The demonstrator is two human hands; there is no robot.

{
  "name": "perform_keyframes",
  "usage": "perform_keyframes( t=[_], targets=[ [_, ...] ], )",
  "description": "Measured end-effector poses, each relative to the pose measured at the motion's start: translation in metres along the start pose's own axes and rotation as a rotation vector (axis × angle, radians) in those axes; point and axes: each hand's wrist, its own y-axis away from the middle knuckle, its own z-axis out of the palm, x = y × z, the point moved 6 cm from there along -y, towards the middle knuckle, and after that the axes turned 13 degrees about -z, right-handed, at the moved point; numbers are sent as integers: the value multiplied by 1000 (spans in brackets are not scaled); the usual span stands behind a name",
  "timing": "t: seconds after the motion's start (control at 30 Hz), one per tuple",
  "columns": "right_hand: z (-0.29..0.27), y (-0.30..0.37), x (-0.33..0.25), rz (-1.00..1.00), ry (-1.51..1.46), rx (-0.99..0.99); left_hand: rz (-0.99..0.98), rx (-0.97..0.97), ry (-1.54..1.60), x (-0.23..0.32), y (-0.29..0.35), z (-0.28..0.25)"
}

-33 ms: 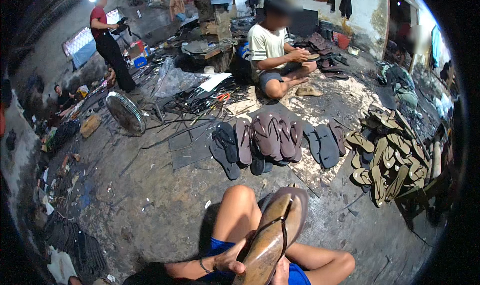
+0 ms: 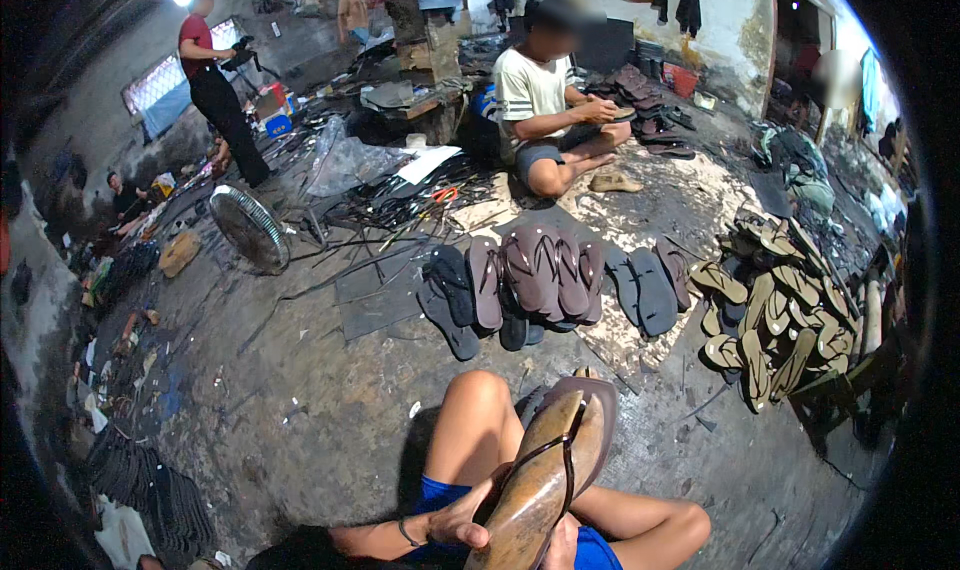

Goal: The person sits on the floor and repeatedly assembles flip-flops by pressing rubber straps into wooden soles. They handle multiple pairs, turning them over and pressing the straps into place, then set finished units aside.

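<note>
Over my crossed legs I hold a dark brown flip-flop [image 2: 602, 410] tilted with its toe end away from me. A worn wooden foot form [image 2: 530, 490] sits in it, under the thin dark straps. My left hand [image 2: 462, 522], with a band on its wrist, is closed on the left side, the thumb across the heel part of the form. My right hand [image 2: 563, 545] grips the right side near the heel; its lower part is cut off by the frame edge. Ahead on the floor stand brown and black flip-flops [image 2: 540, 275] in a row.
A heap of tan flip-flops [image 2: 775, 315] lies to the right. Beyond the row, a seated person [image 2: 545, 100] handles a sole. A floor fan [image 2: 248, 228] stands at left, with dark scraps [image 2: 400, 195] and orange-handled scissors [image 2: 445, 195] farther back. Another person [image 2: 215, 90] stands far left.
</note>
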Motion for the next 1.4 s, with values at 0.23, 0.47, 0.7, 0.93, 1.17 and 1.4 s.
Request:
perform_keyframes(
  t=[0.23, 0.47, 0.7, 0.93, 1.17, 1.4],
  targets=[
    [-2, 17, -31, -266, -167, 218, -75, -49, -85, -2, -13, 3],
    [23, 15, -48, -179, -268, -32, -59, 291, -332, 10, -39, -4],
    [24, -9, 1, -173, -506, -123, 12, 214, -547, 14, -70, 10],
    [-7, -31, -4, -415, -336, 186, 91, 243, -659, 27, -73, 14],
    [-2, 6, -149, -862, 625, 235, 177, 291, -713, 39, -70, 13],
    [-15, -21, -45, -507, -180, 50, 32, 208, -636, 22, -50, 6]
  ],
)
